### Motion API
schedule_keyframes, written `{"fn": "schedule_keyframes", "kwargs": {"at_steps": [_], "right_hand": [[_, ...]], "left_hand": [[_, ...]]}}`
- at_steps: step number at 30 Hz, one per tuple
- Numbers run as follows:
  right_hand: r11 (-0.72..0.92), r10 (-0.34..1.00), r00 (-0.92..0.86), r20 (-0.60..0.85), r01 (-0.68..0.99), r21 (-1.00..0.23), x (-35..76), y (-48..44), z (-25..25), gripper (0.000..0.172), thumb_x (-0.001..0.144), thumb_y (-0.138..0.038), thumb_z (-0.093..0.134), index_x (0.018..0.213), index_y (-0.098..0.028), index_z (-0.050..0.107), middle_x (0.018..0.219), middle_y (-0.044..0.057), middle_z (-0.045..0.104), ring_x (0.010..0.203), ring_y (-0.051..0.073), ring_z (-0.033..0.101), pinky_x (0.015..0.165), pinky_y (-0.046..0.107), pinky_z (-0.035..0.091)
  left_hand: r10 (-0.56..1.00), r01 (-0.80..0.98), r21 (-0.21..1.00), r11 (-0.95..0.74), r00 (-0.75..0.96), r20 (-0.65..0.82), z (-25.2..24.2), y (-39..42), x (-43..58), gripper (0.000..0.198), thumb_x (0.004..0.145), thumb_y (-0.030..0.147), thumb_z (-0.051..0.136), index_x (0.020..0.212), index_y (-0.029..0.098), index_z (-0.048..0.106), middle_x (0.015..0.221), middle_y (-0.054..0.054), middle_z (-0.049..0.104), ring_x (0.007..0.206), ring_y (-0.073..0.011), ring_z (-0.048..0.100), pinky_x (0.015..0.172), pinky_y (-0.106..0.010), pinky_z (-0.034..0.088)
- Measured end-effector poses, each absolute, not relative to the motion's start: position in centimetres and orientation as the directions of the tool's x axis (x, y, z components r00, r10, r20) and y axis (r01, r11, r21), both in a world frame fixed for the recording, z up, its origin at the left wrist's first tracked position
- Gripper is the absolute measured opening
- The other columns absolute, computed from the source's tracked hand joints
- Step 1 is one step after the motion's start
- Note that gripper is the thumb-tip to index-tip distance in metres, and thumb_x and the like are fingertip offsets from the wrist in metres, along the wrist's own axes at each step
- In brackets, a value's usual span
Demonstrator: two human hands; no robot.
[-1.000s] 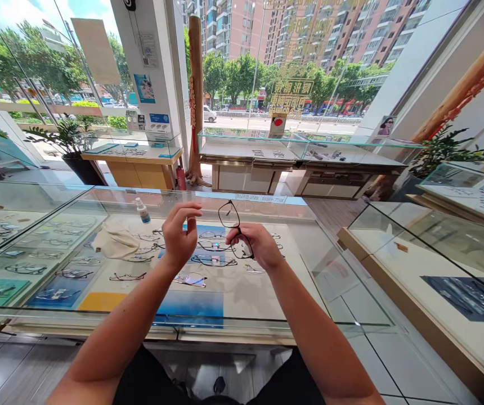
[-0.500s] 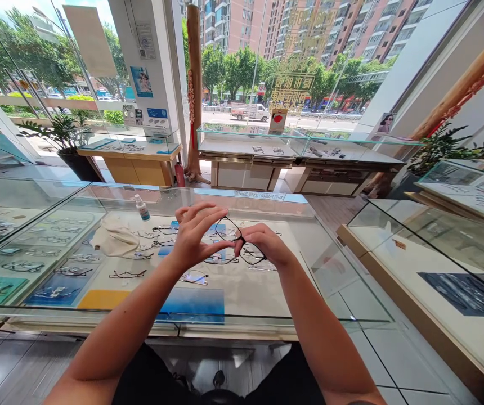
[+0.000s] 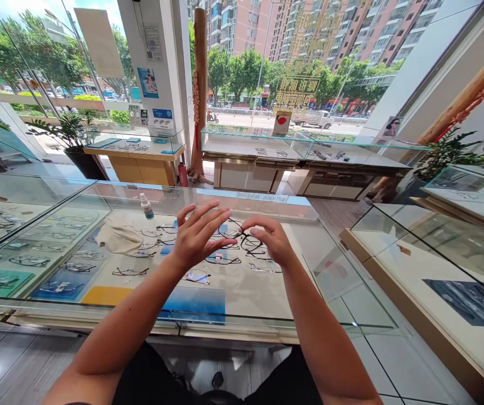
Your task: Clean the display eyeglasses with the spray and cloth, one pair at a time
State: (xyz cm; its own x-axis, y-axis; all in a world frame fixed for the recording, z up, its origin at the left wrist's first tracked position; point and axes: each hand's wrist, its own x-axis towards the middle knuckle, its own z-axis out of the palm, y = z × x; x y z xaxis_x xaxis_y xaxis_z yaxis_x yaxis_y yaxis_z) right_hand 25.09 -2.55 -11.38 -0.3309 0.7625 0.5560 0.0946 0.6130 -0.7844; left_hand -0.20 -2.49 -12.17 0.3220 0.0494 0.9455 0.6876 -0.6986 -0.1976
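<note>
Left hand [image 3: 197, 236] and right hand [image 3: 270, 239] open, fingers spread, pinching nothing, black-rimmed eyeglasses [image 3: 250, 243] between them, long axis left-right, tilted slightly down rightward, above glass display counter [image 3: 225, 194], spray bottle [image 3: 146, 206] and cream cloth [image 3: 119, 236] leftward.

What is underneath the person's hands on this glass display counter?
Dark-rimmed eyeglasses show between the left hand and right hand, among other frames on a pale display board. Whatever lies directly beneath the palms is hidden.

A glass display case [image 3: 233, 329] holds eyeglass frames [image 3: 130, 271] — a spray bottle [image 3: 146, 206] behind them, a cloth [image 3: 119, 236] to their left.
</note>
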Motion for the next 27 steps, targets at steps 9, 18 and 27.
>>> {"fn": "schedule_keyframes", "kwargs": {"at_steps": [9, 18, 27], "right_hand": [[0.527, 0.846, -0.006, 0.533, 0.158, -0.835, 25.0, -1.6, -11.9, 0.03, 0.101, -0.038, 0.056, 0.104, -0.022, 0.081, 0.11, 0.007, 0.079, 0.09, 0.021, 0.067, 0.083, 0.037, 0.051], [0.707, 0.705, -0.04, 0.708, 0.117, -0.697, 25.3, -2.2, -6.0, 0.045, 0.094, -0.023, 0.058, 0.133, -0.03, 0.079, 0.138, 0.005, 0.08, 0.106, 0.022, 0.075, 0.095, 0.044, 0.06], [0.894, 0.429, -0.087, 0.899, 0.183, -0.409, 23.4, -5.9, 2.4, 0.046, 0.103, -0.041, 0.07, 0.149, -0.035, 0.069, 0.148, 0.005, 0.075, 0.131, 0.03, 0.074, 0.113, 0.053, 0.063]], "left_hand": [[0.05, 0.712, -0.15, -0.686, 0.252, 0.966, -12.7, -1.8, -0.6, 0.068, 0.091, 0.06, 0.089, 0.151, 0.037, 0.066, 0.131, -0.002, 0.086, 0.125, -0.0289, 0.081, 0.126, -0.05, 0.043], [0.005, 0.599, 0.049, -0.799, -0.075, 0.997, -5.7, -0.2, -1.9, 0.071, 0.087, 0.059, 0.093, 0.147, 0.031, 0.068, 0.134, -0.007, 0.081, 0.127, -0.0313, 0.077, 0.123, -0.056, 0.052], [-0.083, 0.588, 0.093, -0.804, -0.264, 0.961, 1.0, -1.5, 1.2, 0.082, 0.084, 0.059, 0.094, 0.154, 0.037, 0.058, 0.143, -0.008, 0.071, 0.142, -0.0356, 0.067, 0.129, -0.064, 0.049]]}}
